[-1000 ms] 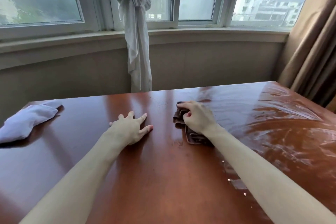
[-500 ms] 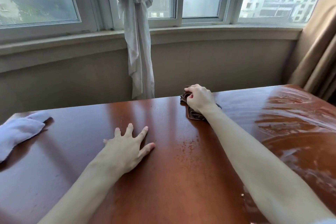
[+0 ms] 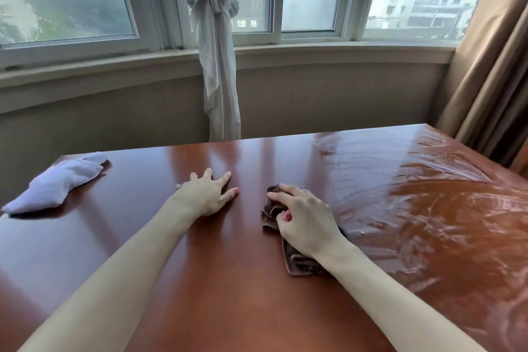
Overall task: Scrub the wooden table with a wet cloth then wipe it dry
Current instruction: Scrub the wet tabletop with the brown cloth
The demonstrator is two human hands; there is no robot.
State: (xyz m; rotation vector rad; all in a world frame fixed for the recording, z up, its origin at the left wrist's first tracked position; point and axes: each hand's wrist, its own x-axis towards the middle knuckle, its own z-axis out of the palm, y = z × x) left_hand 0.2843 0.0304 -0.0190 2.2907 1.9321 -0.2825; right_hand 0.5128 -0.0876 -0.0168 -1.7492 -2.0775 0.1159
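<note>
A glossy reddish-brown wooden table (image 3: 228, 280) fills the lower view. Its right half is streaked with wet, soapy smears; the left half looks dry. My right hand (image 3: 305, 218) grips a crumpled dark brown cloth (image 3: 297, 261) and holds it down on the table near the middle, at the edge of the wet area. Most of the cloth is hidden under the hand. My left hand (image 3: 207, 194) rests flat on the dry wood with its fingers spread, just left of the cloth. A pale lilac cloth (image 3: 57, 184) lies untouched at the table's far left.
Beyond the far table edge is a wall under a wide window sill (image 3: 285, 54). A knotted white curtain (image 3: 217, 66) hangs at the centre. Brown drapes (image 3: 491, 80) hang close to the table's far right corner.
My right hand pushed the brown cloth out to the far edge, then drew it back toward me to the table's middle. My left hand stayed planted on the wood.
</note>
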